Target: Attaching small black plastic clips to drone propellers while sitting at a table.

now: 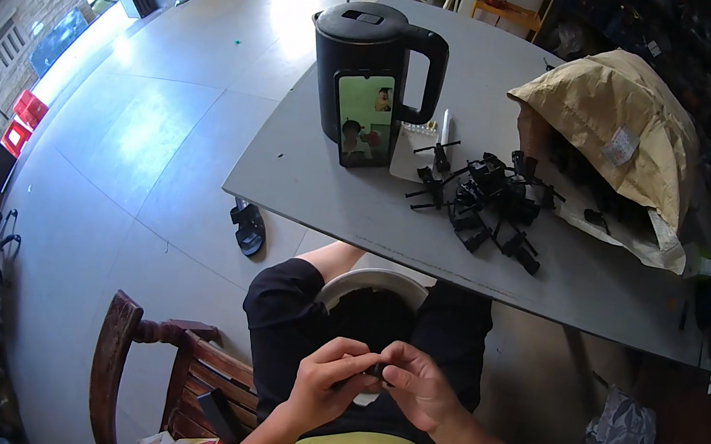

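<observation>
Between the fingertips of my left hand (330,375) and my right hand (420,386) is a small black part (375,370), mostly covered by the fingers. Both hands pinch it above my lap. Just beyond them, a white bucket (332,286) stands between my knees with dark contents inside. On the grey table (305,185) lies a loose heap of black plastic parts (489,193) with thin prongs. To the right of the heap, a brown paper sack (623,108) lies on its side, its mouth showing more black pieces.
A black kettle (359,42) stands on the table, with a phone (363,124) upright against it. Behind the heap lies a white pen-like stick (445,128). A wooden chair (119,351) is at my left. A black sandal (249,228) rests on the floor by the table.
</observation>
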A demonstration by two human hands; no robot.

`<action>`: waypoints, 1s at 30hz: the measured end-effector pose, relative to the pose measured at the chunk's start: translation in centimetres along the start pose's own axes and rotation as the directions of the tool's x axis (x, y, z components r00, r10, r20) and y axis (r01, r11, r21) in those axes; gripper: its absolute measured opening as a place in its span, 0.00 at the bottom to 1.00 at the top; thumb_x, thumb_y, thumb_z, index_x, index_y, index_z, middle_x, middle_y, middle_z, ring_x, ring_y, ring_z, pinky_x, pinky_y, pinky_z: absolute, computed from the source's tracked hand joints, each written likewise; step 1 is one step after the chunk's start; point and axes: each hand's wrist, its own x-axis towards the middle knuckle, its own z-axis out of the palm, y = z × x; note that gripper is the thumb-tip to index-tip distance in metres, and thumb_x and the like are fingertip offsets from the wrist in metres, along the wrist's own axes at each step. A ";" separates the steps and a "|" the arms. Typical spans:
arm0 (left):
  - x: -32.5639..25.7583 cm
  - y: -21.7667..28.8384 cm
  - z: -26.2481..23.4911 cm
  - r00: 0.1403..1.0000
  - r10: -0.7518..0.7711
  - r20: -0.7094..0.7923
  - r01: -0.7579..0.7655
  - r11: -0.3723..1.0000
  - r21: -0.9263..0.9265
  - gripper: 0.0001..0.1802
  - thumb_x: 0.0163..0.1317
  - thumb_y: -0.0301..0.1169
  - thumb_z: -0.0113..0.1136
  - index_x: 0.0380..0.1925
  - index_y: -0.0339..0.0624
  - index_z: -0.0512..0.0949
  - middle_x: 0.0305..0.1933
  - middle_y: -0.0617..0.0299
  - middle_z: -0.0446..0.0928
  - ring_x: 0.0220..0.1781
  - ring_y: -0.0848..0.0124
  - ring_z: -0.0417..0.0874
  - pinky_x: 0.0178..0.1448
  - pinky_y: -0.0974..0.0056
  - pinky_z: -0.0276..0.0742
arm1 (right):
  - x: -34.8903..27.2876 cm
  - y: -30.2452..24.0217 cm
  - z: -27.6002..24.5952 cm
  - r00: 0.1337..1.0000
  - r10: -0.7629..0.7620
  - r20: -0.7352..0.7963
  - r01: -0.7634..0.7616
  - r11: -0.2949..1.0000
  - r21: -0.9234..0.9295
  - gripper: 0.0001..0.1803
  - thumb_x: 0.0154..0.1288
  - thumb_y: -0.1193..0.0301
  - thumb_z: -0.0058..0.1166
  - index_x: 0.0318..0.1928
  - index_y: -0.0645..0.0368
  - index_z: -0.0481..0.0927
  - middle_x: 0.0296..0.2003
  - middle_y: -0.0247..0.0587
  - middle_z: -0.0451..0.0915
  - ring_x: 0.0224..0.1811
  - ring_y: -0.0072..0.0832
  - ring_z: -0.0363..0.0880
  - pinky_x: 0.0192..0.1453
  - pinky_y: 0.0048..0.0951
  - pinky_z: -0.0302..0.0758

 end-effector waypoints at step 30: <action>-0.2 -0.8 -1.6 0.984 0.013 0.178 -0.008 1.000 -0.026 0.14 0.38 0.30 0.72 0.28 0.40 0.81 0.15 0.60 0.71 0.16 0.67 0.74 0.21 0.69 0.67 | -0.8 0.5 -0.3 0.979 0.144 0.144 -0.083 0.928 -0.364 0.19 0.66 0.56 0.48 0.42 0.60 0.67 0.27 0.27 0.67 0.25 0.13 0.61 0.29 0.14 0.59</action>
